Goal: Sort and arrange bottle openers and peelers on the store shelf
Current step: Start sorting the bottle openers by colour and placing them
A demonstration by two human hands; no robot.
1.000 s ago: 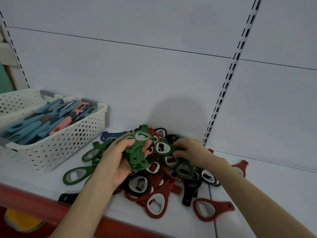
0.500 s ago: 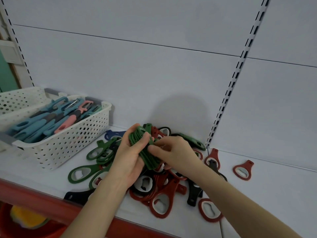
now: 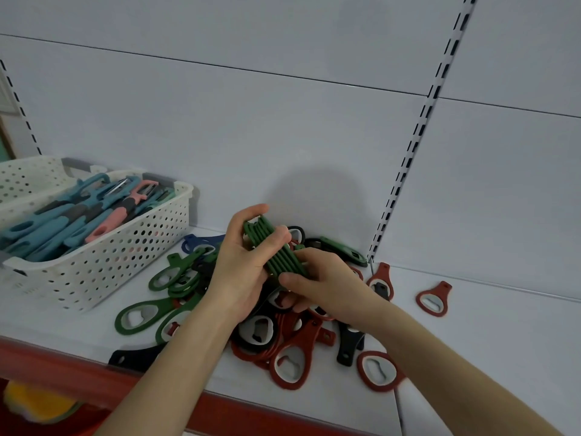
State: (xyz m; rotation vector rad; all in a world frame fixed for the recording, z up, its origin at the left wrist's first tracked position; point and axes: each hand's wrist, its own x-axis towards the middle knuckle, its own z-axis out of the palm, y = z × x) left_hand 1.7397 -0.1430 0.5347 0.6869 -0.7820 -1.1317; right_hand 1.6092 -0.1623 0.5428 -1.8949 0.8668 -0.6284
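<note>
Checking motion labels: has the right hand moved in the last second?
Yes. The right hand moved left, away from the slotted upright, off the pile onto the green opener stack in the left hand.

The green bottle openers point(image 3: 279, 253), stacked edge-on, look like matt, rubbery-coated plastic. The red bottle openers point(image 3: 308, 338) on the shelf point(image 3: 487, 357) have the same dull coating around pale, satin metal inserts. The basket point(image 3: 125, 256) is white perforated plastic with a slight sheen. The peelers point(image 3: 56, 228) in it have matt blue and pink plastic handles, and one shows a shiny metal blade. The shelf is smooth, painted white and faintly glossy.
</note>
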